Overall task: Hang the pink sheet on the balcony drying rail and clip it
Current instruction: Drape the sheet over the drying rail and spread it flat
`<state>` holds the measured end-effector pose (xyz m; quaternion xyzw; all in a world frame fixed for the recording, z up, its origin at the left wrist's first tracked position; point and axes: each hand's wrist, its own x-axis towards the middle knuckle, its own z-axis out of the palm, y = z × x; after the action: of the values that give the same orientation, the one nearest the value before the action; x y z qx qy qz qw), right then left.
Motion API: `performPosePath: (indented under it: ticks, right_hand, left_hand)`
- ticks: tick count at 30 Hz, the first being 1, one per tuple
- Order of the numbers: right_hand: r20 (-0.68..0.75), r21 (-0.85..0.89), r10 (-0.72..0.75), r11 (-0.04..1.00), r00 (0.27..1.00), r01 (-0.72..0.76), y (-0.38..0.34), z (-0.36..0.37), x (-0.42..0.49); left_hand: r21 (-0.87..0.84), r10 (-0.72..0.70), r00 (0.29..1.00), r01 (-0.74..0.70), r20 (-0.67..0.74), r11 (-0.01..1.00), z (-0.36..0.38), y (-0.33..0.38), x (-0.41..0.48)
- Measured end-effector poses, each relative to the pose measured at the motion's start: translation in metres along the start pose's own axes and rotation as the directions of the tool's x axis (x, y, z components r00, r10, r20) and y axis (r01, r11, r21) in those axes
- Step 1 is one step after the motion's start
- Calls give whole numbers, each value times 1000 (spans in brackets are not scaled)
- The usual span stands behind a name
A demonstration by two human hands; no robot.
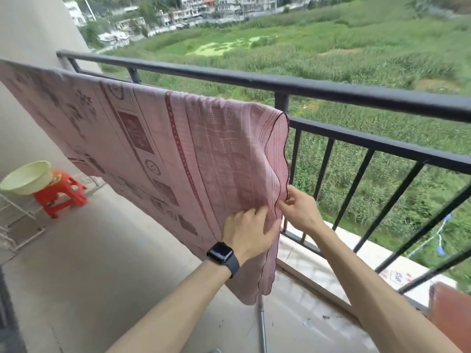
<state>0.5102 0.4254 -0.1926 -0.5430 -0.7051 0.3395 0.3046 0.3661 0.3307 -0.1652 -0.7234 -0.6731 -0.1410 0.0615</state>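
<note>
The pink patterned sheet [142, 138] hangs draped over a drying rail that runs from the far left to the centre; the cloth hides the rail itself. My left hand [248, 231], with a black watch on its wrist, presses on the sheet's front layer near its right edge. My right hand [298, 210] pinches the dark scalloped hem at that same edge. A thin metal pole [262, 324] of the rack shows below the sheet's lower corner. No clip is visible.
The black balcony railing [356, 94] stands just behind the sheet, with green fields far below. A pale green basin [25, 177] rests on an orange stool [61, 194] at the left. A white wire rack [15, 225] sits by the left edge.
</note>
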Motion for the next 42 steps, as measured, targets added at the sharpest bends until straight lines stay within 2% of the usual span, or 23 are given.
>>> performPosePath:
  ticks: [2, 3, 4, 6, 8, 10, 12, 14, 16, 17, 19, 21, 23, 25, 27, 29, 33, 35, 37, 42]
  right_hand:
    - [38, 105, -1, 994, 999, -3, -17, -15, 6]
    - [42, 178, -14, 984, 999, 6, -25, -23, 9]
    - [32, 235, -37, 972, 999, 28, -35, -30, 11]
    - [-14, 300, -95, 949, 995, 95, -57, -41, 12]
    - [-114, 302, -128, 940, 985, 158, -75, -45, 13]
    - [-302, 292, -121, 932, 946, 212, -90, -47, 8]
    - [-428, 361, -93, 894, 899, 264, -100, -49, 3]
    - [-332, 399, -95, 888, 939, 230, -108, -51, -2]
    - [-139, 343, -93, 929, 986, 136, -115, -52, -3]
    - [-98, 314, -79, 943, 992, 106, -118, -51, -2]
    - [-145, 306, -65, 946, 987, 107, -121, -52, 2]
    - [-191, 336, -32, 937, 981, 96, -121, -53, 2]
    - [-127, 384, 31, 923, 991, 21, -119, -52, 0]
    - [8, 439, 51, 897, 999, -50, -122, -51, -3]
    - [51, 518, 51, 853, 997, -70, -124, -50, -1]
    - [0, 595, 53, 803, 999, -43, -127, -50, 0]
    - [-112, 612, -35, 785, 993, 97, -135, -54, -3]
    - [-247, 618, -41, 763, 968, 190, -137, -64, -4]
    - [-321, 638, -43, 729, 946, 249, -134, -74, -4]
    - [-368, 512, -81, 814, 926, 275, -127, -72, -2]
  left_hand:
    - [-56, -2, 999, 0, -42, 998, -13, -12, 7]
    - [-81, 22, 990, -34, -142, 996, -24, -19, 11]
    - [-92, 57, 956, -87, -288, 992, -38, -26, 17]
    - [-65, 140, 828, -207, -544, 976, -67, -41, 37]
    - [11, 192, 737, -243, -649, 970, -103, -48, 62]
    - [79, 252, 745, -260, -618, 962, -137, -48, 88]
    - [103, 307, 807, -296, -504, 949, -158, -43, 110]
    - [92, 378, 838, -373, -394, 923, -167, -38, 127]
    - [61, 425, 836, -432, -346, 900, -166, -34, 140]
    - [26, 417, 843, -435, -339, 900, -165, -30, 144]
    - [-102, 354, 875, -406, -331, 908, -161, -21, 148]
    - [-113, 345, 881, -398, -323, 910, -159, -16, 150]
    - [-114, 385, 872, -435, -303, 893, -160, -19, 150]
    - [-182, 393, 880, -447, -268, 876, -164, -28, 151]
    - [-216, 383, 896, -429, -225, 877, -168, -37, 153]
    - [-208, 405, 894, -440, -190, 874, -169, -40, 153]
    - [-156, 460, 872, -484, -165, 861, -172, -44, 152]
    - [-150, 444, 872, -476, -205, 867, -172, -45, 155]
    - [-177, 415, 872, -465, -259, 868, -171, -42, 154]
    - [-172, 368, 876, -433, -311, 885, -162, -23, 137]
